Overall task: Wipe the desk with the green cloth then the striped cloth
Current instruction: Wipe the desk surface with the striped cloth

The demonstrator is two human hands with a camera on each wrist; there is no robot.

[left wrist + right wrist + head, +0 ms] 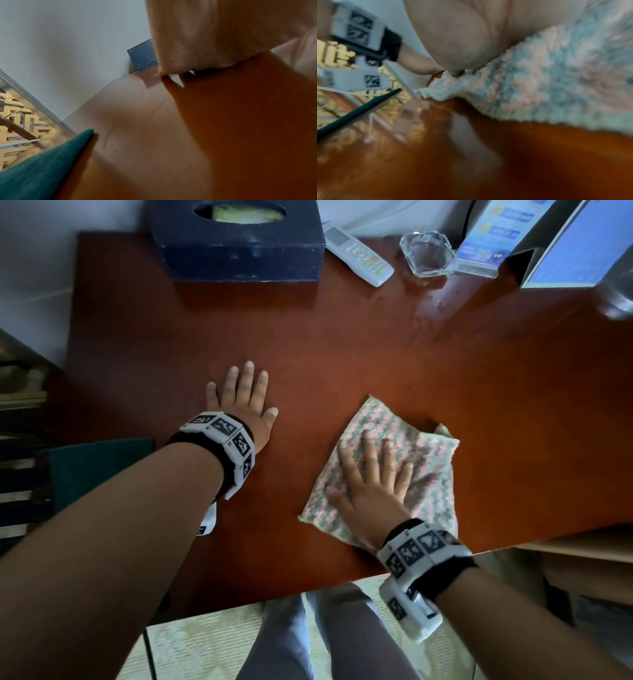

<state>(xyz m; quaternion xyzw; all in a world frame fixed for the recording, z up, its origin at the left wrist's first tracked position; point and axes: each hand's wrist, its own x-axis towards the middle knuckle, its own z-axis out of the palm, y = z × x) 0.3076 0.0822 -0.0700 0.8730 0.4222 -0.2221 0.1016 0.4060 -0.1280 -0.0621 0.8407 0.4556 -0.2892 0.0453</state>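
Observation:
The striped cloth [404, 446], pink and pale green, lies spread on the reddish-brown desk [342, 344] near its front edge. My right hand [373, 474] presses flat on it with straight, spread fingers; in the right wrist view the palm sits on the striped cloth [547, 83]. My left hand [243, 402] rests flat on the bare desk to the left, fingers straight, holding nothing. The green cloth [99, 467] lies at the desk's left edge, partly behind my left forearm, and shows as the green cloth [41, 169] in the left wrist view.
Along the back of the desk stand a dark blue tissue box [239, 248], a white remote [359, 254], a glass ashtray [428, 251] and a blue card stand [493, 237]. A glass [616, 296] sits at the far right. The front edge runs just below my right wrist.

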